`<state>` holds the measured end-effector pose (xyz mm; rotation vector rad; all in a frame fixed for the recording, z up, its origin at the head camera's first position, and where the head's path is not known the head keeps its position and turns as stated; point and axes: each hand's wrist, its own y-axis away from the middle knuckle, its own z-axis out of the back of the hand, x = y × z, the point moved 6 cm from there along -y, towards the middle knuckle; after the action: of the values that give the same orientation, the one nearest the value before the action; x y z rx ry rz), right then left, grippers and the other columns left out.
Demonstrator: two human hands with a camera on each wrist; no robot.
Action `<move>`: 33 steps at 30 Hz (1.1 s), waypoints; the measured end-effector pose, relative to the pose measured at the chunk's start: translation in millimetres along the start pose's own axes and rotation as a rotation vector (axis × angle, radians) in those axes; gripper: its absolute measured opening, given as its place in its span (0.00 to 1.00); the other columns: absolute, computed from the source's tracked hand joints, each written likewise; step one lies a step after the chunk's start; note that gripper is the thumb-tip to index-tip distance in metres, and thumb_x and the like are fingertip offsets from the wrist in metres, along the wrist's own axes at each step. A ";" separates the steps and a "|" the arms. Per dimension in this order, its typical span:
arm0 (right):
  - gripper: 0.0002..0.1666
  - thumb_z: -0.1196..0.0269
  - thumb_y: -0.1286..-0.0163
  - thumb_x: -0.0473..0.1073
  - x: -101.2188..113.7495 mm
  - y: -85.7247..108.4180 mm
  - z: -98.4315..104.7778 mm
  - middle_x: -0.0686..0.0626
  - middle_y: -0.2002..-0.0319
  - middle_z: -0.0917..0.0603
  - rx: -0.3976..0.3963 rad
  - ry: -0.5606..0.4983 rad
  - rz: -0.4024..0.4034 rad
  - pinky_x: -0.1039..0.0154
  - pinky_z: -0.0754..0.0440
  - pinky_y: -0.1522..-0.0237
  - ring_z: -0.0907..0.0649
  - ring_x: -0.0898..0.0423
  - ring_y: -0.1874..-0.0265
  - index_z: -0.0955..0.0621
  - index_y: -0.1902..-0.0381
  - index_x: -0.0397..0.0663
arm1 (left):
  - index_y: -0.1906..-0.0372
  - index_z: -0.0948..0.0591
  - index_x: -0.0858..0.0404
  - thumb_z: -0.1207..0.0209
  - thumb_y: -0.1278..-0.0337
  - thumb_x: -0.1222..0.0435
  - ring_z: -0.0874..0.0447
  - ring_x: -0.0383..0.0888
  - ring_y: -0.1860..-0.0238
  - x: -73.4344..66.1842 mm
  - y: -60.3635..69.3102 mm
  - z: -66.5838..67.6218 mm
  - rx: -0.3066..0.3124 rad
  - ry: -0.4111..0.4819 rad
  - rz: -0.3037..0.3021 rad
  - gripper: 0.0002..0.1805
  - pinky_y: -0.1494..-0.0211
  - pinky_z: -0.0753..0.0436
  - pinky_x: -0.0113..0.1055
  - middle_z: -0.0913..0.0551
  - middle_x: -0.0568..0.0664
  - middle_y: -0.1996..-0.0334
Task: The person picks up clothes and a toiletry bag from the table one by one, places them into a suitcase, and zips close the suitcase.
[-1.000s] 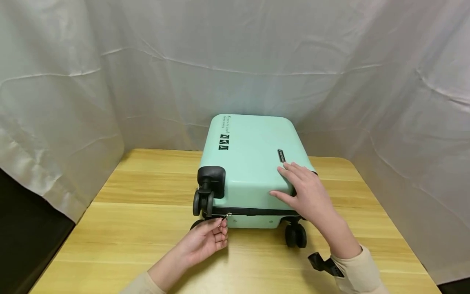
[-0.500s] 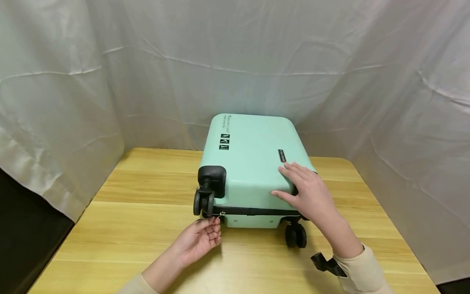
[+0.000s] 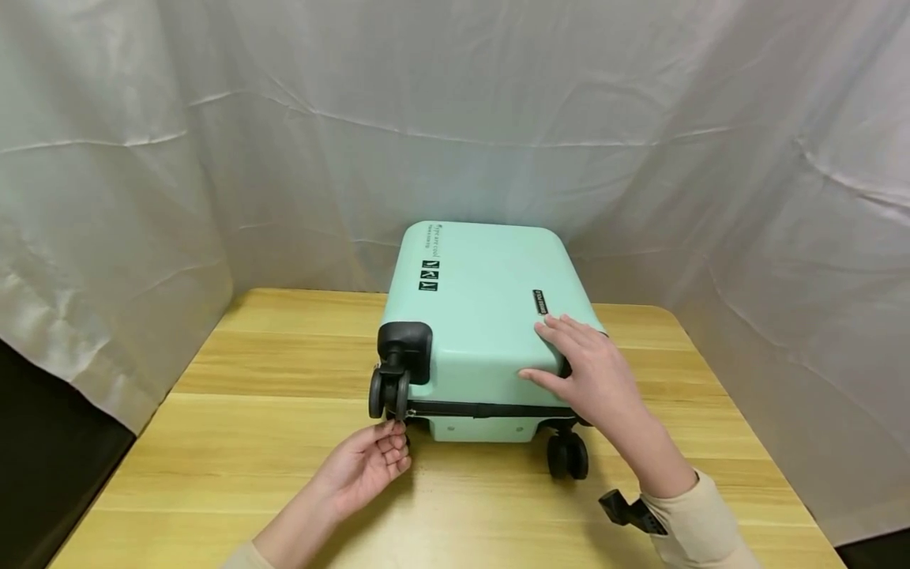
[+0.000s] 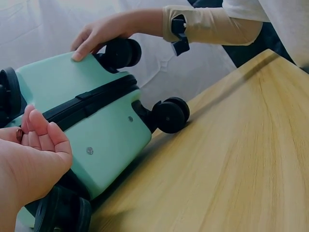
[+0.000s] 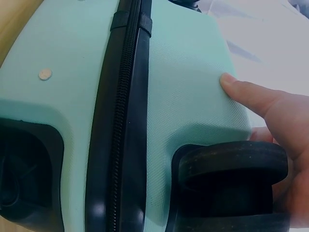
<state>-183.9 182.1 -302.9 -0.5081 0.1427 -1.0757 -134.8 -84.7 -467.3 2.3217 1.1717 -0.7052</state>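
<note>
A mint-green suitcase [image 3: 490, 316] lies flat on the wooden table, its wheeled end facing me. A black zipper [image 5: 120, 106] runs along that end between the two shells. At the near left corner, just below a black wheel [image 3: 389, 391], my left hand [image 3: 370, 466] pinches the zipper pull [image 4: 20, 135] between thumb and fingers. The pull is mostly hidden by the fingers. My right hand [image 3: 597, 375] rests on the near right corner of the suitcase, fingers spread over the top shell and thumb against the near side.
The wooden table [image 3: 270, 379] extends around the suitcase. Pale cloth [image 3: 455, 118] hangs behind it and on both sides. Another black wheel [image 3: 567, 454] juts out at the lower right. A black strap device [image 3: 629, 512] sits at the right sleeve.
My left hand has slid left along the suitcase's near end with the zipper pull, reaching the left wheel. The right hand has stayed in place on the suitcase.
</note>
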 end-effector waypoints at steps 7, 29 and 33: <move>0.43 0.28 0.48 0.63 -0.1 -0.7 -0.2 0.46 0.37 0.21 0.023 0.003 -0.008 0.43 0.29 0.34 0.26 0.44 0.34 0.22 0.38 0.48 | 0.61 0.23 0.58 0.62 0.25 0.65 0.24 0.36 0.62 -2.7 1.3 1.3 0.013 0.008 0.002 0.15 0.46 0.23 0.30 0.21 0.42 0.67; 0.42 0.28 0.49 0.63 1.1 0.2 0.4 0.47 0.38 0.20 -0.015 0.003 -0.013 0.44 0.27 0.36 0.24 0.45 0.36 0.20 0.40 0.49 | 0.63 0.21 0.57 0.64 0.25 0.66 0.23 0.35 0.65 -9.6 3.1 4.3 0.062 0.036 -0.041 0.19 0.50 0.24 0.30 0.18 0.40 0.68; 0.41 0.27 0.50 0.63 1.1 -1.1 0.5 0.47 0.39 0.19 -0.025 0.003 -0.009 0.44 0.26 0.37 0.23 0.45 0.36 0.20 0.40 0.49 | 0.64 0.19 0.57 0.65 0.24 0.65 0.23 0.35 0.65 -11.4 3.5 5.7 0.068 0.057 -0.052 0.21 0.51 0.24 0.29 0.18 0.40 0.68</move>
<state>-184.0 180.9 -301.8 -0.5302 0.1571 -1.0842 -139.0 -96.8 -464.1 2.3892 1.2555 -0.7120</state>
